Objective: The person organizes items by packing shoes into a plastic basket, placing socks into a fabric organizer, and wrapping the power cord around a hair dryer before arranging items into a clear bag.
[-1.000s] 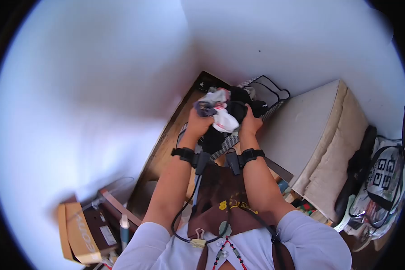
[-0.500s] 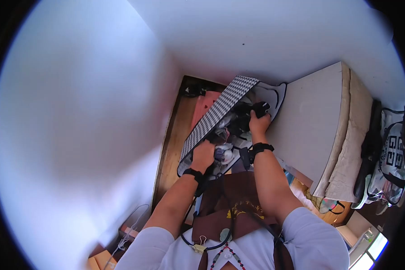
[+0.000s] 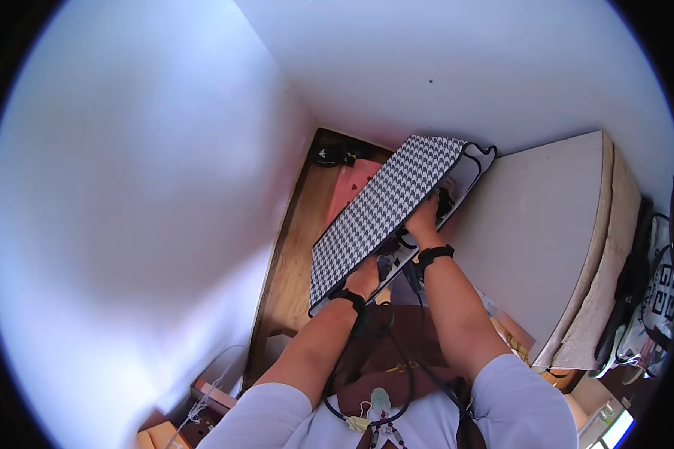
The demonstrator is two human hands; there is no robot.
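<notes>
A houndstooth fabric bag (image 3: 386,213) with black edging leans at a slant, its opening facing me. Dark clothes (image 3: 445,200) and some bluish cloth (image 3: 386,263) show inside it. My left hand (image 3: 363,277) reaches into the lower end of the opening, its fingers hidden by the bag. Higher up, my right hand (image 3: 424,217) is inside the opening near the dark clothes, and its fingertips are also out of sight. Each wrist wears a black strap.
Right of the bag stands a large pale box-like piece (image 3: 535,232) with a padded edge. Black shoes (image 3: 333,155) and a pink item (image 3: 352,183) lie behind the bag by the wall. Cardboard (image 3: 161,434) and cables (image 3: 202,404) are at lower left, bags (image 3: 651,307) at far right.
The bunched clothes held up earlier are down in the bag. Its houndstooth side has tilted over toward me, covering more of the opening, and both hands have gone deeper inside.
</notes>
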